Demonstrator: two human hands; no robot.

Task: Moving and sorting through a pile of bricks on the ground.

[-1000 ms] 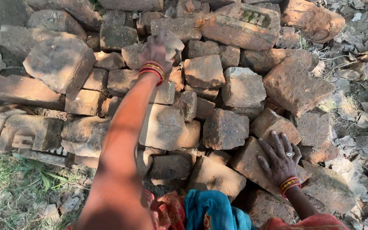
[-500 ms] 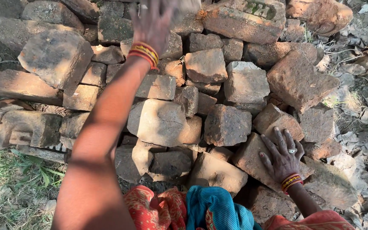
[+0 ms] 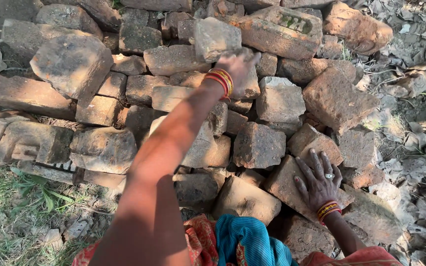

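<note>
Brick pile [image 3: 94, 148]: a heap of worn, broken reddish-grey bricks is lying on the ground, dry leaves along its right edge.
Brick chunk [image 3: 216, 38]: a greyish, rough-edged broken piece (squarish, dusty) is sitting above the far middle of the pile, gripped from below.
Left hand [image 3: 236, 73]: it is reaching out with fingers wrapping the chunk's lower edge, bangles [image 3: 220, 81] at the wrist.
Right hand [image 3: 317, 182]: it is resting flat on a near brick [image 3: 284, 184], fingers spread, a ring [image 3: 328, 176] showing.
</note>
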